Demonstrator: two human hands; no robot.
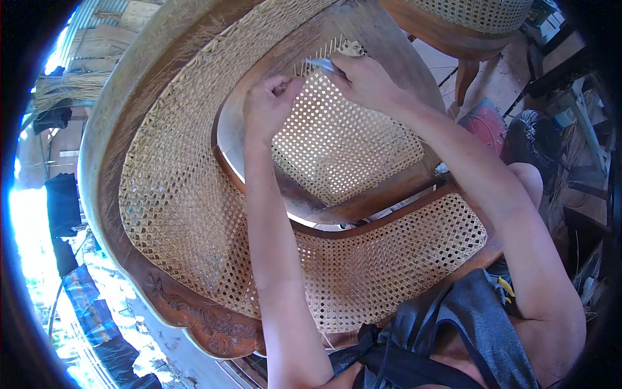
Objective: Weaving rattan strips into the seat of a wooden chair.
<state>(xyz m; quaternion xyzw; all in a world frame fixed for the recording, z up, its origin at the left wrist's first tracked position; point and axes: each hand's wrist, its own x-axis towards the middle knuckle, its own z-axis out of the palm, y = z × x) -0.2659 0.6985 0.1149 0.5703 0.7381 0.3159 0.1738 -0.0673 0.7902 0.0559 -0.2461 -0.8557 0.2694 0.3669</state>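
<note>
A wooden chair carries a woven cane seat panel (343,142), and both hands are at its far edge. Several short pegs or cane ends (329,48) stand up in a row along that edge. My right hand (366,78) is closed around a small shiny, metal-looking tool (320,63), whose tip points left beside the pegs. Blur hides the tool's exact kind. At the far left corner of the panel my left hand (269,107) is closed, thumb against curled fingers. Whatever it may pinch is too small to make out.
The chair's curved cane backrest (188,194) wraps round the left and near sides, with a carved wooden rim (201,314). Another cane-seated chair (466,32) stands at the far right. A red object (484,126) and a dark shoe (534,139) are at the right.
</note>
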